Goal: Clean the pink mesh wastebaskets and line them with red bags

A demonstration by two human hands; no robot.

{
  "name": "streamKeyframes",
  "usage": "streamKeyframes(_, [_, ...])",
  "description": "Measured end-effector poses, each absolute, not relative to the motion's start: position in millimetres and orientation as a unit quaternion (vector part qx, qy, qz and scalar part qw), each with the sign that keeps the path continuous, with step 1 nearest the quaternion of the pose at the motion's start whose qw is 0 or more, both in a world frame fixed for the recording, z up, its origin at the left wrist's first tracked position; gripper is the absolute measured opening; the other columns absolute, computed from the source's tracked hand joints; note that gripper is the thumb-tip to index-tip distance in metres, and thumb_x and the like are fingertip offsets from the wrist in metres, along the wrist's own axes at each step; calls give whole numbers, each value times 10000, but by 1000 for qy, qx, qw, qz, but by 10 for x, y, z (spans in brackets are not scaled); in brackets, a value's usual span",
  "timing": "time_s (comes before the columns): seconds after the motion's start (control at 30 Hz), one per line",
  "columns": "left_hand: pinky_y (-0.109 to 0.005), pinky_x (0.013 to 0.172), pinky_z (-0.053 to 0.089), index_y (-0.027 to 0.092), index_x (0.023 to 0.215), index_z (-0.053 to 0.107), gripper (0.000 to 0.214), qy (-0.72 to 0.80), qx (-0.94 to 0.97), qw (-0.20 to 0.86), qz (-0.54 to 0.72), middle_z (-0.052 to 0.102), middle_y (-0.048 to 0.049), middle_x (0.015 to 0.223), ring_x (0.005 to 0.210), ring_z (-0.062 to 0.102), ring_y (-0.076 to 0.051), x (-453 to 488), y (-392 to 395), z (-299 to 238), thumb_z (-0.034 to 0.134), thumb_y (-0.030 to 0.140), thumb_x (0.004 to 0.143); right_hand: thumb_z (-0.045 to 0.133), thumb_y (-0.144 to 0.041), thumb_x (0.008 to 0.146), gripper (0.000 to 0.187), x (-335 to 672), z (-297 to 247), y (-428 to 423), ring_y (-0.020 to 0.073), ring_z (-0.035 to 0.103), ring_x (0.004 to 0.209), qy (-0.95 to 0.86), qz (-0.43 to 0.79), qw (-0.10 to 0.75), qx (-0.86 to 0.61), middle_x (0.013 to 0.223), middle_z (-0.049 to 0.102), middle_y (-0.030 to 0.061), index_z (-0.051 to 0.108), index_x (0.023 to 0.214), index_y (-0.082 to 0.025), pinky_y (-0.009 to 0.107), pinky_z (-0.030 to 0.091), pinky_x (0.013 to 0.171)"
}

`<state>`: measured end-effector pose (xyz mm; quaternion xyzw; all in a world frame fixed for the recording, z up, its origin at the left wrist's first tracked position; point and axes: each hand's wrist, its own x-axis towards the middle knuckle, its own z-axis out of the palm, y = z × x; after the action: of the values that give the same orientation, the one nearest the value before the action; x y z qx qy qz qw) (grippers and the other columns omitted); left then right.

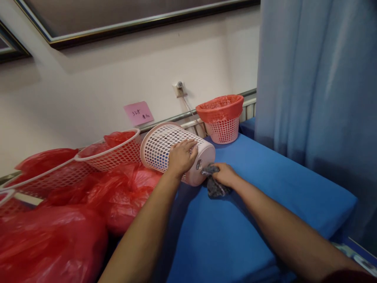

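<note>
A pale pink perforated wastebasket [160,143] lies on its side on the blue-covered bed [224,239], its base turned towards the right. My left hand [182,157] rests on the basket's side near the base, fingers stretched out over it. In my right hand [225,175] is a dark grey cloth [216,188], bunched up and pressed against the basket's base. Part of the cloth hangs down onto the blue cover. The fingertips of my right hand are partly hidden by the cloth.
Behind stands an upright pink basket [225,131] with a red liner. Red plastic bags [59,243] and more lined baskets [118,155] crowd the left. A pink note [138,113] and a socket with a plug [179,88] are on the wall. A blue curtain [318,78] hangs at right.
</note>
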<state>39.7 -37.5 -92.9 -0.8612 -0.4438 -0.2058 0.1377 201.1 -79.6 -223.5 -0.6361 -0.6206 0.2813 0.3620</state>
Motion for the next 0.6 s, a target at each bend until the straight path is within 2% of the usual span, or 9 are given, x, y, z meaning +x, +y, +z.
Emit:
streamKeyframes(0.1, [-454, 1111, 413, 269, 1251, 715, 364, -444, -861, 138, -207, 684, -14, 1384, 1330, 583, -254, 394, -386, -930, 458, 362, 1011, 506, -183, 900, 512, 2051, -2234, -721, 232, 612, 1215, -559, 238, 387, -694, 1337, 641, 122, 521, 1412, -184, 324, 460, 1021])
streamKeyframes(0.17, [-452, 1109, 416, 267, 1254, 714, 365, -445, -860, 138, -208, 682, -16, 1387, 1327, 586, -252, 394, -383, -931, 460, 364, 1010, 525, -204, 902, 572, 1983, -2254, -723, 257, 563, 1289, -552, 233, 381, -704, 1405, 576, 178, 447, 1463, -132, 348, 423, 1079])
streamKeyframes(0.27, [-452, 1103, 421, 262, 1246, 717, 364, -442, -861, 139, -208, 685, -20, 1383, 1308, 602, -248, 397, -367, -937, 457, 355, 1010, 603, -210, 850, 516, 1766, -2279, -833, 278, 578, 1258, -587, 250, 356, -682, 1341, 606, 205, 543, 1350, -94, 345, 435, 1059])
streamKeyframes(0.33, [-453, 1099, 423, 260, 1235, 722, 361, -440, -862, 139, -210, 692, -21, 1373, 1299, 609, -249, 398, -354, -944, 456, 350, 1009, 631, -202, 813, 448, 1618, -2271, -949, 278, 611, 1191, -619, 265, 342, -656, 1279, 642, 192, 604, 1249, -104, 340, 458, 1010])
streamKeyframes(0.5, [-460, 1108, 418, 267, 1245, 717, 365, -437, -863, 139, -214, 685, -20, 1383, 1313, 597, -256, 394, -331, -949, 459, 364, 1005, 669, -212, 722, 351, 1526, -2150, -1180, 199, 660, 871, -696, 325, 324, -551, 1001, 737, 43, 677, 1072, -193, 267, 484, 762])
streamKeyframes(0.6, [-451, 1103, 426, 260, 1251, 715, 374, -436, -865, 134, -209, 682, -25, 1388, 1308, 601, -254, 389, -336, -943, 451, 362, 1007, 633, -167, 678, 328, 1726, -2022, -1191, 176, 638, 785, -724, 407, 318, -456, 906, 732, 11, 701, 999, -182, 248, 470, 685])
